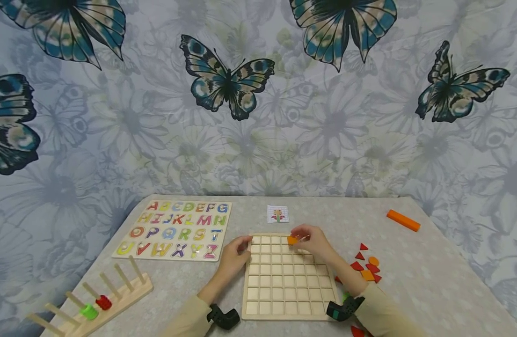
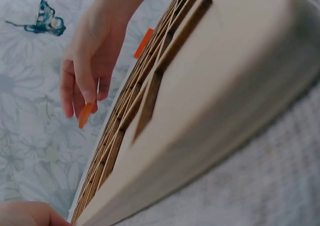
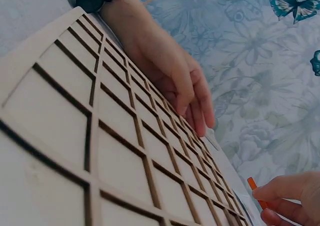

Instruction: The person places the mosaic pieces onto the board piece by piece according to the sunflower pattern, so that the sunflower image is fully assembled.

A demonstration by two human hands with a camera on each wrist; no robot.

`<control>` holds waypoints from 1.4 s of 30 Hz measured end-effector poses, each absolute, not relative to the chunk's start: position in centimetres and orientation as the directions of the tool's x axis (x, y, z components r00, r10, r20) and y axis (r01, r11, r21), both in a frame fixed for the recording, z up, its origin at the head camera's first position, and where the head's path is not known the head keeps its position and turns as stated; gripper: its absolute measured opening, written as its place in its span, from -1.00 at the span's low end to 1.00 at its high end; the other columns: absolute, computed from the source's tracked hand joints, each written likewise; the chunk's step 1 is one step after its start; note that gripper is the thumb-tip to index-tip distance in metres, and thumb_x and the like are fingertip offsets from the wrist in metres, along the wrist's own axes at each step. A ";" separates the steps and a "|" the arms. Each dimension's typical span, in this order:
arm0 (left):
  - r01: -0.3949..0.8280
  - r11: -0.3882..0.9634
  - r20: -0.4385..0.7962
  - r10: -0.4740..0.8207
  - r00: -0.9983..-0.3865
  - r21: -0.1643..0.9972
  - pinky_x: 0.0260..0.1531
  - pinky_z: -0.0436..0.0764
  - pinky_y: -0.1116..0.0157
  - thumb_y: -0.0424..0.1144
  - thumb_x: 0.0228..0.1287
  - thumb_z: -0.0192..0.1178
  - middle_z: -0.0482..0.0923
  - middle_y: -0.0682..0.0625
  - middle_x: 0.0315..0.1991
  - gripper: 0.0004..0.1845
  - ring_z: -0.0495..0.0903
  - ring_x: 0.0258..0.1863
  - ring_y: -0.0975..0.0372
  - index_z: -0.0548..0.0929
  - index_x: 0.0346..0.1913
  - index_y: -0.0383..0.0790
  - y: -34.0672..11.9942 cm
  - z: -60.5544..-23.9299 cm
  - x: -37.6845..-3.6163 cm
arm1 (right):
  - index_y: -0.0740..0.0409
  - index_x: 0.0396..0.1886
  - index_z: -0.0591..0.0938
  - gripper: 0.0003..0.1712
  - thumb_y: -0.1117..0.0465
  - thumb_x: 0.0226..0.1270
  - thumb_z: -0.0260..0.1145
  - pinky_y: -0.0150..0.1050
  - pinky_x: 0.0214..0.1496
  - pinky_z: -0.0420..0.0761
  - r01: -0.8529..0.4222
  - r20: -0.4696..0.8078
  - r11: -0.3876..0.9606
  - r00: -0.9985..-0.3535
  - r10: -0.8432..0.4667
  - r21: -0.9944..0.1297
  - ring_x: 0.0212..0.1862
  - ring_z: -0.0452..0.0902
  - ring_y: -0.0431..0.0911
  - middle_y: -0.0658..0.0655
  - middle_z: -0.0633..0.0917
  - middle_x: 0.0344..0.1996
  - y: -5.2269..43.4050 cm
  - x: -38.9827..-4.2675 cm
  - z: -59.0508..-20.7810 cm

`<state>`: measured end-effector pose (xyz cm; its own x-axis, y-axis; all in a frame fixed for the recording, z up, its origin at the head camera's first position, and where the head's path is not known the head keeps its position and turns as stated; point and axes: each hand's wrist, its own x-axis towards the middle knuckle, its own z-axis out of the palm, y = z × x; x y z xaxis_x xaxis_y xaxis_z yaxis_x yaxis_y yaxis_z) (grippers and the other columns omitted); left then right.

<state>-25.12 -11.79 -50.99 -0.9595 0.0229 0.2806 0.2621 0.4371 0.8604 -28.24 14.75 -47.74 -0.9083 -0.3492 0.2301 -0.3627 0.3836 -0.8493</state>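
A wooden grid board (image 1: 288, 295) with rows of square cells lies flat before me, its cells bare in the head view. Between thumb and fingertips, my right hand (image 1: 312, 240) pinches an orange square tile (image 1: 292, 240) over the far right part of the grid. The left wrist view catches this tile (image 2: 85, 117) edge-on, pointing down from the fingers. My left hand (image 1: 234, 255) rests at the board's far left edge, thumb and fingers touching its side. From the right wrist, that same hand (image 3: 170, 68) shows loosely bent fingers along the rim.
Right of the board lie several red pieces (image 1: 356, 266), an orange disc (image 1: 373, 261) and another orange square (image 1: 367, 275). An orange bar (image 1: 403, 221) sits farther right. Behind the board is a small picture card (image 1: 278, 214). At left are an alphabet board (image 1: 167, 255) and a peg stand (image 1: 125, 298).
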 end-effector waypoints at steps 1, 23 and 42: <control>0.260 0.436 0.278 0.024 -0.960 0.862 -0.09 0.58 0.33 -0.52 -0.05 0.14 0.63 -0.18 0.02 -0.55 0.60 -0.10 0.06 0.63 0.01 -0.33 -11.7 -51.0 -25.1 | 0.38 -0.12 0.63 -0.62 0.37 0.00 0.44 -0.39 -0.20 0.56 -0.360 0.226 0.381 -0.908 -0.353 -0.852 -0.22 0.60 -0.02 0.34 0.70 -0.19 14.6 -28.3 -48.0; 0.290 0.411 0.306 0.026 -0.952 0.865 0.13 0.52 0.13 -0.55 -0.02 0.15 0.62 -0.23 0.02 -0.60 0.58 0.08 -0.03 0.63 -0.02 -0.37 -11.6 -51.1 -25.3 | 0.25 -0.01 0.64 -0.59 0.31 0.09 0.41 -0.40 -0.17 0.49 -0.320 0.175 0.383 -0.913 -0.367 -0.866 -0.17 0.56 -0.04 0.23 0.74 -0.15 13.7 -27.8 -49.7; 0.295 0.451 0.320 0.024 -0.947 0.842 0.02 0.55 0.21 -0.50 -0.02 0.17 0.65 -0.19 -0.04 -0.63 0.60 -0.02 0.04 0.64 -0.05 -0.38 -11.8 -50.7 -24.9 | 0.44 0.02 0.57 -0.61 0.36 0.20 0.32 -0.39 -0.12 0.57 -0.373 0.199 0.391 -0.886 -0.418 -0.841 -0.15 0.58 0.03 0.39 0.66 -0.09 16.5 -28.7 -47.2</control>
<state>-24.91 -11.76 -50.73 -0.9473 0.0236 0.3196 0.2954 0.4508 0.8423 -28.72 16.52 -47.16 -0.8864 -0.4177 0.1994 -0.3735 0.3910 -0.8412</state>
